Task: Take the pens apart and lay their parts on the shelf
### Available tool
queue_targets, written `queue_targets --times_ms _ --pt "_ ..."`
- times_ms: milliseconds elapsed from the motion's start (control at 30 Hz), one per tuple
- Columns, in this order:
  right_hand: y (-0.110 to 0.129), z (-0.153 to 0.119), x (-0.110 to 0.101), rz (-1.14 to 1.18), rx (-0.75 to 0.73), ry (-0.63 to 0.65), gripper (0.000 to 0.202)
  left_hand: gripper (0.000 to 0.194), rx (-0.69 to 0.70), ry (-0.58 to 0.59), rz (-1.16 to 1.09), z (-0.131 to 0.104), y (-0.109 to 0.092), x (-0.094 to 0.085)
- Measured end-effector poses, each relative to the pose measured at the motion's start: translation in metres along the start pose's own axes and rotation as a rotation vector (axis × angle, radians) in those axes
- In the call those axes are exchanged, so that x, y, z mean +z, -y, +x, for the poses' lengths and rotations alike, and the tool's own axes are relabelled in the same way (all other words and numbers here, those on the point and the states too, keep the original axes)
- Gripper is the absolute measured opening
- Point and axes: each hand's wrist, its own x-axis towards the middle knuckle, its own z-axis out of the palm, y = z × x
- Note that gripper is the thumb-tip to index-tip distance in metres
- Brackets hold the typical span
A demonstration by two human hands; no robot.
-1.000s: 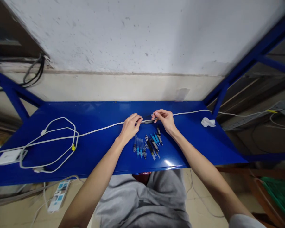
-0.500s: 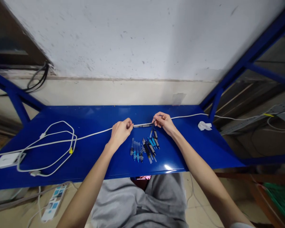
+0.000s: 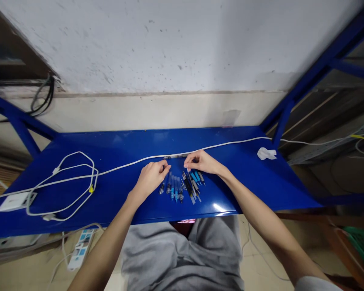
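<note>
My left hand (image 3: 153, 176) is above the left end of the pen parts, thumb and fingers closed at the upper end of a clear pen barrel (image 3: 161, 188) that slants to the table. Beside it lies a row of clear barrels with blue or dark ends (image 3: 176, 190). My right hand (image 3: 200, 161) pinches a thin pen refill (image 3: 188, 173), which points down over the dark refills (image 3: 188, 190). Right of these are blue and grey pen pieces (image 3: 197, 177), and small bits lie between the groups. Further back, more slim pen pieces (image 3: 174, 156) lie along the white cable.
A white cable (image 3: 130, 163) crosses the blue table (image 3: 115, 202), with a looped cable (image 3: 63, 212) and a white box (image 3: 16, 201) at left. Crumpled tissue (image 3: 266, 153) lies at right. Blue frame posts stand at both ends, and a wall rises behind.
My right hand has moved left and nearer, bringing the refill over the other refills. My left hand has come slightly closer, and another clear barrel now shows left of the row.
</note>
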Motion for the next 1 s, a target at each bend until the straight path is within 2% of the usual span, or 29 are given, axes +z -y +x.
queue_targets --times_ms 100,167,233,333,533,600,700,800,1000 --pt "-0.004 0.0 0.0 -0.107 -0.026 -0.007 0.035 0.033 0.038 -0.077 -0.047 0.02 -0.003 -0.007" --pt "-0.007 0.001 0.002 -0.17 -0.039 -0.005 0.032 0.035 0.041 -0.188 -0.084 0.038 -0.004 -0.01" --pt "-0.008 0.001 0.003 -0.229 -0.038 -0.002 0.028 0.035 0.061 -0.288 -0.113 0.056 -0.005 -0.01" --pt "-0.007 0.0 0.004 -0.297 -0.045 -0.014 0.021 0.035 0.141 -0.344 -0.128 0.071 -0.006 -0.003" --pt "-0.003 -0.001 -0.002 -0.373 -0.131 -0.138 0.013 0.033 0.263 -0.392 -0.111 0.066 0.004 0.018" --pt "-0.004 -0.001 -0.005 -0.5 -0.167 -0.23 0.01 0.03 0.322 -0.413 -0.091 0.063 0.007 0.022" --pt "-0.008 -0.001 -0.008 -0.732 -0.149 -0.342 0.023 0.028 0.413 -0.409 -0.065 0.063 0.007 0.024" --pt "-0.011 -0.001 -0.011 -0.819 -0.089 -0.371 0.027 0.026 0.447 -0.393 -0.035 0.064 0.006 0.024" --pt "-0.015 -0.001 -0.012 -0.831 -0.064 -0.384 0.024 0.02 0.445 -0.417 -0.043 0.063 0.007 0.027"
